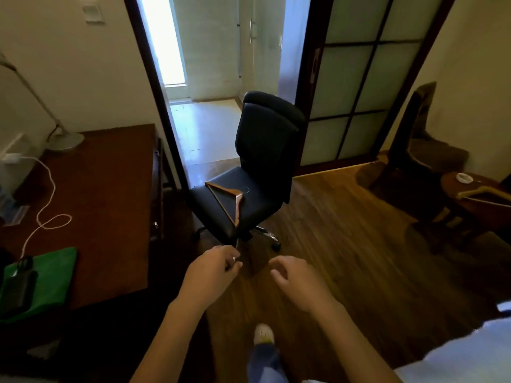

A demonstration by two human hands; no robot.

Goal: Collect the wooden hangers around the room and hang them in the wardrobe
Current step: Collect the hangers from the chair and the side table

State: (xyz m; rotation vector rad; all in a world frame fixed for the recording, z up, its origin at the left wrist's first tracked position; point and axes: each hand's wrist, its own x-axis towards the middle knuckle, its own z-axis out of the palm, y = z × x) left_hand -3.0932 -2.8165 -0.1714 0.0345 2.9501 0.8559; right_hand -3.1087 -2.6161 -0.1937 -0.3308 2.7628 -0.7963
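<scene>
Closest in, at the very bottom: a white shoe [264, 333] planted on the wooden floor [345, 258], blue trouser leg above it.

Next up, both bare forearms stretched forward over the boards. Left hand [213, 268] with fingers curled in tight, a small dark shape with a glint at the fingertips; cannot tell whether pinched or merely behind them. Right hand [293, 280] just beside, apart from the left, fingers loosely bent, holding nothing.

Over on the left, a dark wooden desk [110, 189]: green cloth [49, 275] at the near edge with a black device [19, 288] on it, white cable [47, 205] looping back across the top, lamp base [65, 140] at the far end by the wall.

Dead ahead, just beyond the hands: black office chair [265, 150], seat facing this way. And there, flat on the seat, the wooden hanger [223, 188], untouched, one arm reaching toward the front edge, metal hook toward the backrest.

Off to the right, a round side table [486, 180] with a small white dish [461, 177] and a paler hanger [470, 191] lying on it, partly cut off by the frame edge. Dark armchair [414, 139] behind.

Farthest back: sliding door [359, 78] with frosted panes on the right, open doorway [210, 78] beside it onto a bright tiled room.
</scene>
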